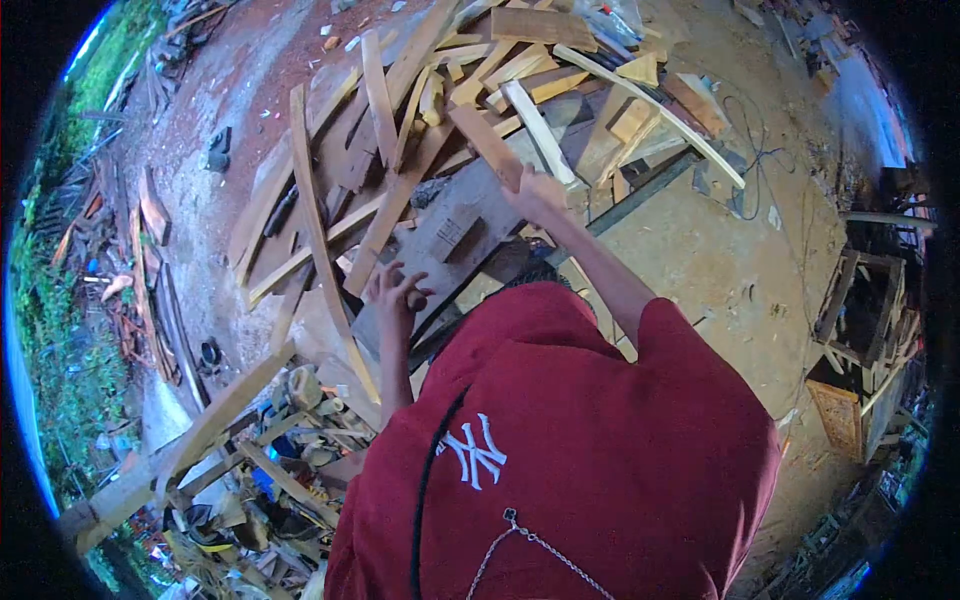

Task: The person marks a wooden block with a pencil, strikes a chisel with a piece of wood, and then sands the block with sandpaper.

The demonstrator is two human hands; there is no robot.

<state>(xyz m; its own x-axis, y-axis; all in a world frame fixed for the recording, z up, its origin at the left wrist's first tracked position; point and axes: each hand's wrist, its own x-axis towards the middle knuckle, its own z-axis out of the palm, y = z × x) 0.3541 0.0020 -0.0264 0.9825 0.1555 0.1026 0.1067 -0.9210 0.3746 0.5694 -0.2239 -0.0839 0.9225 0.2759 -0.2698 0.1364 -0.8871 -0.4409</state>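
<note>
My right hand (536, 194) is closed around the near end of a short reddish-brown wooden board (482, 141), which points away from me over the wood pile. To the lower left, my left hand (398, 294) is raised with its fingers bent and apart, holding nothing. Between the two hands a small wooden block (460, 238) with dark marks on its top rests on a grey, flat surface (425, 250). A pale white-edged strip of wood (540, 132) lies just beyond my right hand.
Loose boards and offcuts spread across the far side, with a long curved strip (312, 215) at the left and a long pale strip (655, 112) at the right. Scrap wood (290, 480) piles up at the lower left. A wooden frame (862, 310) stands at the right, and a thin cable (760, 155) lies on the ground.
</note>
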